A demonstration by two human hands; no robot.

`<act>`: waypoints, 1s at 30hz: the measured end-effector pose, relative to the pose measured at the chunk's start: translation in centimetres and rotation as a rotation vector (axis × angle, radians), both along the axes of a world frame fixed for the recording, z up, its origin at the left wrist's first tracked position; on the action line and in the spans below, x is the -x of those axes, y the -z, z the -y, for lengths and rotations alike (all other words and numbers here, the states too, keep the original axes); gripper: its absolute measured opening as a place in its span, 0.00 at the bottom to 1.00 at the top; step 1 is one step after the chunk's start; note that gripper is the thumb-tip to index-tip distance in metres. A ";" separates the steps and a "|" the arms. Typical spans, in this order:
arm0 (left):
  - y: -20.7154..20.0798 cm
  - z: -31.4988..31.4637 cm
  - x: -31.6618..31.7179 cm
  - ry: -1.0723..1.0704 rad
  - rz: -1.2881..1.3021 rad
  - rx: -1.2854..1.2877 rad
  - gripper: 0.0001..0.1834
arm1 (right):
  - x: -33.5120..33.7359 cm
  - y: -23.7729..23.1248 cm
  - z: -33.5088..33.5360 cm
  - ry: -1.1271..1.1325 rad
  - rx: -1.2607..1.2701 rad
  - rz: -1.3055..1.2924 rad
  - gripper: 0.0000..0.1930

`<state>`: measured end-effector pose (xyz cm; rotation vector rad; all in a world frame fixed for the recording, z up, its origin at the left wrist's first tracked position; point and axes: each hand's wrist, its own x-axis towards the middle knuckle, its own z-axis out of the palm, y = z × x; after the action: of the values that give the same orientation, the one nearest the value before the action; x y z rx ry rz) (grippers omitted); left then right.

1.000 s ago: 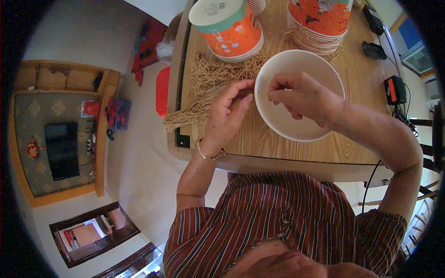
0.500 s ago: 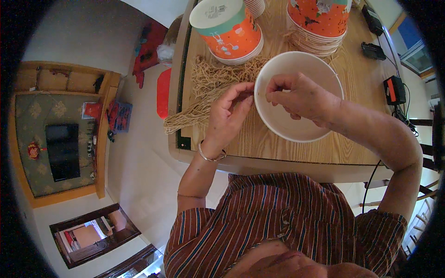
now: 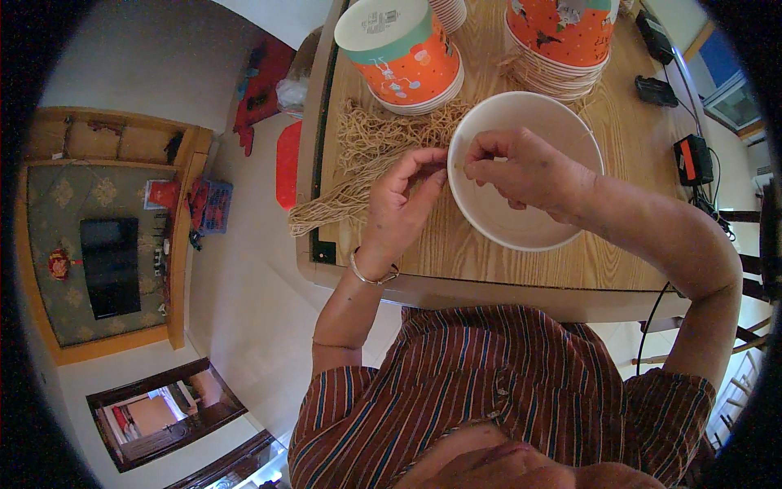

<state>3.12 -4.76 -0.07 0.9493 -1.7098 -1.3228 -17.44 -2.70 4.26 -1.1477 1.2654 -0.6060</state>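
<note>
A white-lined paper bucket point(image 3: 562, 122) stands with its mouth toward me near the table's front edge. My left hand point(image 3: 403, 200) is at its left outer side, fingers bent, with thumb and forefinger tips up against the wall just below the rim. What lies between those tips is hidden. Inside the mouth, close to the left wall, my right hand point(image 3: 529, 167) is closed in a pinch; anything in it is too small to make out. Beside my left hand lies a bundle of tan twisted paper cords point(image 3: 358, 183), spread loosely at its far end.
Behind the cords, an orange and green bucket stack point(image 3: 407, 69) stands upside down. Another orange stack point(image 3: 562, 37), with cords around its lower rims, is farther right. A black-and-orange box point(image 3: 692, 159) with cables and a black tray point(image 3: 656, 90) sit along the table's right edge.
My right hand has shifted very slightly toward the bucket's left wall, still pinched. The left hand and the bucket are almost unmoved.
</note>
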 end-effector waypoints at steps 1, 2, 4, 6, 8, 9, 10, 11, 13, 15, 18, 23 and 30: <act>0.0 0.0 0.0 -0.001 0.001 0.001 0.11 | 0.0 0.0 0.0 -0.001 0.001 0.001 0.05; 0.1 -0.1 -0.1 -0.013 0.020 0.005 0.11 | -0.1 -0.1 0.1 -0.004 -0.008 -0.002 0.05; 0.2 -0.1 -0.2 -0.024 0.039 0.010 0.10 | -0.2 -0.1 0.1 -0.008 -0.017 -0.005 0.05; 0.3 -0.1 -0.2 -0.041 0.038 0.027 0.09 | -0.3 0.0 0.1 0.002 0.000 0.033 0.06; 0.7 0.0 -0.1 -0.047 0.030 0.038 0.09 | -0.2 0.2 0.2 -0.010 0.016 0.031 0.06; 0.8 0.0 -0.1 -0.054 0.023 0.049 0.09 | -0.2 0.3 0.2 -0.023 0.031 0.029 0.06; 1.0 0.0 -0.1 -0.054 0.023 0.049 0.09 | -0.2 0.3 0.2 -0.023 0.031 0.028 0.06; 1.1 0.1 -0.2 -0.063 0.040 0.057 0.09 | -0.2 0.3 0.3 -0.031 0.039 0.030 0.07; 1.1 0.1 -0.2 -0.073 0.057 0.065 0.09 | -0.3 0.3 0.3 -0.038 0.047 0.033 0.07; 0.9 0.0 -0.1 -0.080 0.085 0.096 0.08 | -0.4 0.3 0.4 -0.039 0.016 0.031 0.07; 0.8 -0.1 0.0 -0.087 0.064 0.120 0.07 | -0.6 -0.3 0.4 -0.041 0.014 0.006 0.07; 0.8 -0.1 0.3 -0.095 0.090 0.145 0.07 | -0.7 0.3 0.4 -0.024 0.015 0.033 0.06; 0.2 -0.2 0.4 -0.113 0.112 0.157 0.06 | -0.2 -0.5 0.3 -0.035 -0.015 -0.102 0.09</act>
<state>2.68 -4.56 -0.28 1.0286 -1.7886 -1.0634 -17.25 -3.03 4.72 -1.1986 1.3316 -0.5174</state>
